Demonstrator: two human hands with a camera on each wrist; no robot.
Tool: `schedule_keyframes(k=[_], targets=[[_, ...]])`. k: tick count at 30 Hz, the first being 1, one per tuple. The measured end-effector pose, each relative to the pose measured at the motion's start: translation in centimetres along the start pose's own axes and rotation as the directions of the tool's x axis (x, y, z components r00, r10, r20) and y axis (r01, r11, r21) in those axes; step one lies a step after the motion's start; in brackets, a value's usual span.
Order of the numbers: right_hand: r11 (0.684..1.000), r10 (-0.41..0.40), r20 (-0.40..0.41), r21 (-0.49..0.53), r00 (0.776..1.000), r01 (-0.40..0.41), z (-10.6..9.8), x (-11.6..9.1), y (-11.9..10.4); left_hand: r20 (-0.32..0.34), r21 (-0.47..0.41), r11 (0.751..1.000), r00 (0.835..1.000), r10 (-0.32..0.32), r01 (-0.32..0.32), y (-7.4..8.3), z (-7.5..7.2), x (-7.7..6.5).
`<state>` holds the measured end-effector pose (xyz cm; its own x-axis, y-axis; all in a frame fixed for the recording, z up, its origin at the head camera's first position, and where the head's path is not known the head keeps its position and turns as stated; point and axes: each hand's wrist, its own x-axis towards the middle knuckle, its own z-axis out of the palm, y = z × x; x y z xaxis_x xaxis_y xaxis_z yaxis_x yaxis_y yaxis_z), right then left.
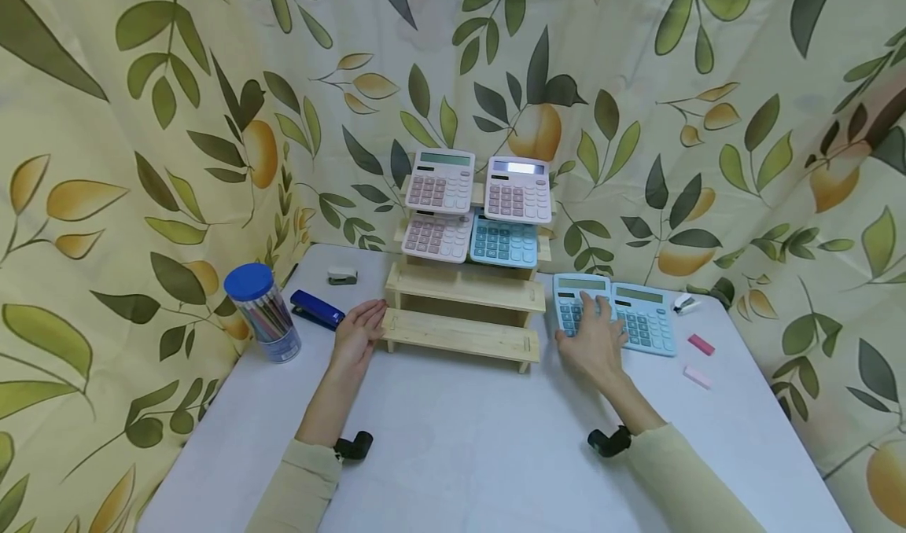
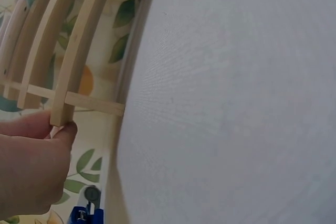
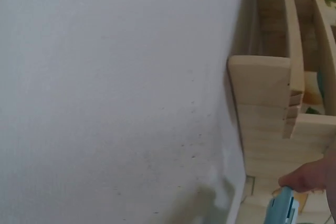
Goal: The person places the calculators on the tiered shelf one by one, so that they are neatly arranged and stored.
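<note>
A stepped wooden shelf [image 1: 460, 335] stands on the table. My left hand [image 1: 357, 330] pinches the left end of its lowest board [image 2: 65, 111] between thumb and finger. Right of the shelf, two light-blue calculators lie side by side. Over the left calculator [image 1: 582, 284] my right hand [image 1: 594, 343] is spread, gripping it by its sides and covering many keys; the thumb [image 3: 304, 177] is on its edge. The other blue calculator [image 1: 646, 321] sits against it on the right. On the shelf's upper tiers rest pink calculators [image 1: 440, 181] and a blue calculator [image 1: 504, 240].
Left of the shelf are a blue stapler [image 1: 317, 310], a small white-and-dark item [image 1: 342, 276] and a blue-lidded jar [image 1: 262, 313] of pencils. On the right lie a dark pink eraser [image 1: 701, 344], a pale pink eraser [image 1: 697, 376] and a small white object [image 1: 685, 303]. A leaf-patterned curtain [image 1: 460, 85] hangs behind.
</note>
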<state>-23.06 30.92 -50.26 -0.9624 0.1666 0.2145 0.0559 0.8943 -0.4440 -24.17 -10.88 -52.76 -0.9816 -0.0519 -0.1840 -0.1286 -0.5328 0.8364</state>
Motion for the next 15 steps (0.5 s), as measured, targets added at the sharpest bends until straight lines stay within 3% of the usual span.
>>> schedule_keyframes(k=[15], targets=[[0.999,-0.028,-0.059,0.022,0.998,0.029,-2.8,-1.5,-1.2,-0.009,0.038,0.999,1.000,0.009,-0.008,0.1,0.2,-0.1]])
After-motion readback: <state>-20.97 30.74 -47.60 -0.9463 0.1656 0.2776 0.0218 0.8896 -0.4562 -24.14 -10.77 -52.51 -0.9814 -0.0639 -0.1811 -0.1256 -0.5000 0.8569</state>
